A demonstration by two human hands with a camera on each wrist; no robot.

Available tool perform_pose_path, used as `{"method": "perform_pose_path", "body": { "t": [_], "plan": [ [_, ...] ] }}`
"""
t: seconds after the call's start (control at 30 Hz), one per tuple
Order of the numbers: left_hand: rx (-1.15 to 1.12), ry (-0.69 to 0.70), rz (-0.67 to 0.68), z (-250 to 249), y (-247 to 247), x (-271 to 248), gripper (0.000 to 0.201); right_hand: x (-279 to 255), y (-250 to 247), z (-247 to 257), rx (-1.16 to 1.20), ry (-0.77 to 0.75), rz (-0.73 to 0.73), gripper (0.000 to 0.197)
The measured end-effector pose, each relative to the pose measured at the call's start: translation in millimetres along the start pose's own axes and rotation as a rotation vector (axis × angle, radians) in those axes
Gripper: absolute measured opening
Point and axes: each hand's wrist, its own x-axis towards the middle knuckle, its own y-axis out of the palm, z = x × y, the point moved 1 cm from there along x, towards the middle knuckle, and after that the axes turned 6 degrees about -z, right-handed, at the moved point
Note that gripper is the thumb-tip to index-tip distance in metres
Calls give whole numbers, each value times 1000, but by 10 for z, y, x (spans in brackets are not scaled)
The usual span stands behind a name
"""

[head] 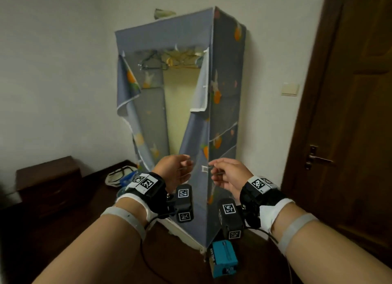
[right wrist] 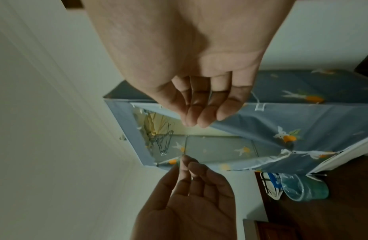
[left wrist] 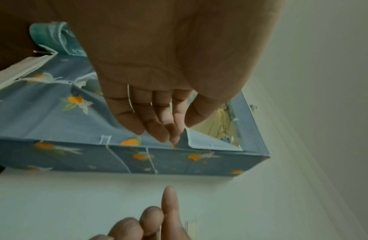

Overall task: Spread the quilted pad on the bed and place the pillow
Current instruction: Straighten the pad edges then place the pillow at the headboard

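Blue-grey fabric printed with oranges and rabbits covers the wardrobe (head: 224,92) that we face, its front flaps (head: 195,147) parted and hangers (head: 152,63) showing on the rail inside. Our left hand (head: 175,170) and right hand (head: 228,174) are raised side by side before the opening, palms turned toward each other, fingers loosely bent and holding nothing (the wrist views confirm both palms bare); neither touches the cloth. We see no quilted pad, pillow or bed in any view, so their position cannot be told. A dark wooden cabinet (head: 48,181) stands low at left, bags (head: 121,175) lie on the floor beside the wardrobe, a brown door (head: 350,114) is at right, and a small blue box (head: 223,258) sits by the wardrobe's near corner.
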Motion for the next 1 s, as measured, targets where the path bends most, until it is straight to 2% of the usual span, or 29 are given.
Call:
{"method": "perform_pose_path", "body": {
  "t": [0.2,0.37,0.53,0.73,0.87,1.0],
  "plan": [
    [-145,37,-138,-659,-885,1208,14,1381,1151,60,-25,22,127,21],
    [-223,121,-314,-1146,-1835,1912,9,2351,2222,27,-23,15,238,22],
    [-220,115,-466,-1308,-2776,2311,12,2978,3361,-213,-30,81,412,21],
    [-267,160,-732,-1453,-4084,2814,12,3675,4927,-651,-53,154,609,22],
    [-246,180,-864,-1735,-5012,3356,12,4261,6047,-943,-62,197,734,23],
    [-200,127,-963,-2141,-5908,3837,12,4912,7257,-1084,-61,242,841,22]
  ]
}}
